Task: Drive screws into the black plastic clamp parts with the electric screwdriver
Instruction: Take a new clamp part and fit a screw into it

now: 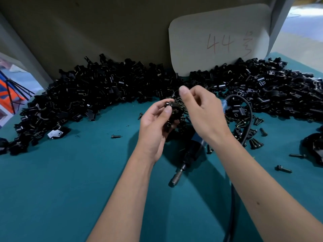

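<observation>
From the head view, the left hand (153, 123) grips a black clamp part (172, 109) above the teal table (70, 189). The right hand (202, 112) has its fingers curled just beside that part; whether it pinches a screw I cannot tell. The electric screwdriver (190, 154) lies on the table beneath both hands. Heaps of clamp parts (97, 88) ring the far edge, loose screws (253, 137) lying nearby.

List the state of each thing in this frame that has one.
Left hand: grips a black clamp part.
Right hand: fingers curled above the part; contents unclear.
Electric screwdriver: lying on the table, unheld.
Loose screws: scattered flat.
Clamp pile: heaped along the back.
</observation>
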The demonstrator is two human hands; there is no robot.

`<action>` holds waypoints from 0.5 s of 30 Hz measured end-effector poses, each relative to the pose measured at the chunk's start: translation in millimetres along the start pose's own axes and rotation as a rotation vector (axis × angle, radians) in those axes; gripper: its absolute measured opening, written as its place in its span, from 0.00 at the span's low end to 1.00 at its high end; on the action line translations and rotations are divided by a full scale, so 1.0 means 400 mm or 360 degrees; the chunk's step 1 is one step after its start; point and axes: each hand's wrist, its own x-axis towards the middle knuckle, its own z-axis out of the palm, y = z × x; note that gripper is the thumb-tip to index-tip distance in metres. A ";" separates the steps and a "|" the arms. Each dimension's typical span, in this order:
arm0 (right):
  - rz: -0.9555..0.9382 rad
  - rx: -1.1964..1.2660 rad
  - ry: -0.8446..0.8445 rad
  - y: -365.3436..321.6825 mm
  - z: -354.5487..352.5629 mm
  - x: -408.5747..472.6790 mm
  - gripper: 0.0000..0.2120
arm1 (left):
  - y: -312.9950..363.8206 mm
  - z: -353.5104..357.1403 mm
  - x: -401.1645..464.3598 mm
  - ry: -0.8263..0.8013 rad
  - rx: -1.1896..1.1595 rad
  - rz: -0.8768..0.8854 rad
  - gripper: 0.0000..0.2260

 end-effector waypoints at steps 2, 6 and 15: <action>0.0065 -0.0611 0.0122 0.024 -0.023 0.012 0.21 | 0.006 0.002 0.000 0.0059 -0.0233 -0.0148 0.08; 0.0372 -0.1226 -0.0021 0.048 -0.054 0.024 0.30 | 0.017 0.007 -0.001 0.0177 -0.0654 -0.0287 0.06; 0.0551 -0.1204 -0.0317 0.037 -0.068 0.027 0.45 | 0.031 -0.003 0.000 0.0278 -0.0722 -0.0476 0.09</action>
